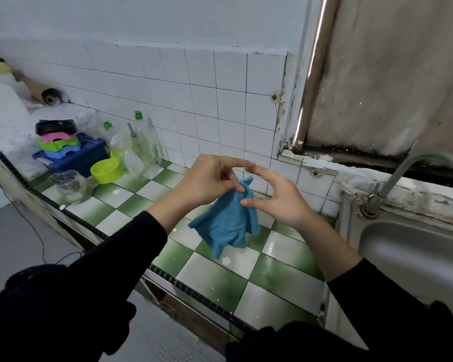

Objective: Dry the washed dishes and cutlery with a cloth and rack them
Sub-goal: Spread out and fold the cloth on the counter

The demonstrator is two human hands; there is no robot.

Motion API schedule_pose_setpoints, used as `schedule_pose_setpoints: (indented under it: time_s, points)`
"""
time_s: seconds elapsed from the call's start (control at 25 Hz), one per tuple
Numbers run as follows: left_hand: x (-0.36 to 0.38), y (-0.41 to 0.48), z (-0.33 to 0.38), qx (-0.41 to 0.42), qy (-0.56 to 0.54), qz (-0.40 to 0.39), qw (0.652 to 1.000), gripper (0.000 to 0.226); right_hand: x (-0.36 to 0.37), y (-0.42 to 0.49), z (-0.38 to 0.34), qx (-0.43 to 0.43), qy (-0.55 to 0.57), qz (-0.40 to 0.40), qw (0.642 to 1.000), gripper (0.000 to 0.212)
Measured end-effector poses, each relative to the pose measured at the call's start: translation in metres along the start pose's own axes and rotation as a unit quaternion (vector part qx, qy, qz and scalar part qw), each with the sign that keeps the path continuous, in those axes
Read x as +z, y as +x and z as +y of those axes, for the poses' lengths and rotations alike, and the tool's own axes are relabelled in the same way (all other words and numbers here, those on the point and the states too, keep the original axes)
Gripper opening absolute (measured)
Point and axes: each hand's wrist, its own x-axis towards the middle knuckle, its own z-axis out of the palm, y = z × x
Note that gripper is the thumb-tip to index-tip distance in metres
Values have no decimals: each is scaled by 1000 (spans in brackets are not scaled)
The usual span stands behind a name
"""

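tabletop: green and white checked tile tabletop (215, 273), wet in patches, beside the sink.
sink: stainless steel sink (416, 246) at right, only partly in view.
rack: dark blue plastic crate (89, 158) far left, coloured plastic dishes stacked in it.
cloth: crumpled blue terry cloth (228, 223) hangs in the air above the tabletop.
left hand: left hand (209, 178) grip pinches the cloth's top corner.
right hand: right hand (275, 197) grip released, fingers spread just beside the cloth; thumb contact unclear.
bowl: lime green plastic bowl (106, 169) on the tabletop, by the crate.
jar: clear glass jar (70, 184) holding metal pieces, likely cutlery.
step: probably readying the cloth; no dish in hand.
next: spread the cloth over a palm, then reach left for the bowl or cutlery.
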Motion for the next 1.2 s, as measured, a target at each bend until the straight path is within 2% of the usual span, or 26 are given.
schedule_pose_setpoints:
  time_s: [0.16,0.32,0.48,0.64,0.72,0.84,1.0,1.08,1.2]
  points:
    - [-6,2,-1,37,-62,43,996,69,8,15,-13,-20,59,47,997,70]
    - [-11,-3,-14,67,-119,96,986,76,11,17,-17,-72,94,62,991,49]
    - [-2,-22,-37,68,-205,96,972,81,18,17,-22,-67,221,56,971,29]
    - [11,-41,-72,69,-84,100,989,86,18,17,-27,-40,335,53,940,20]
    - [14,-46,-80,61,-75,128,987,81,12,19,-26,-43,362,63,929,22]
    - [3,-50,-80,72,-121,171,975,72,0,23,-18,-94,288,56,951,36]
    - [-19,-46,-82,134,-83,139,978,45,-13,25,-7,-130,84,-10,988,41]
    - [-28,-42,-84,125,-55,127,983,41,-23,27,-6,-139,-22,-62,988,39]
    - [-38,-34,-82,88,-17,96,991,53,-30,32,-6,-168,-177,-124,962,32]
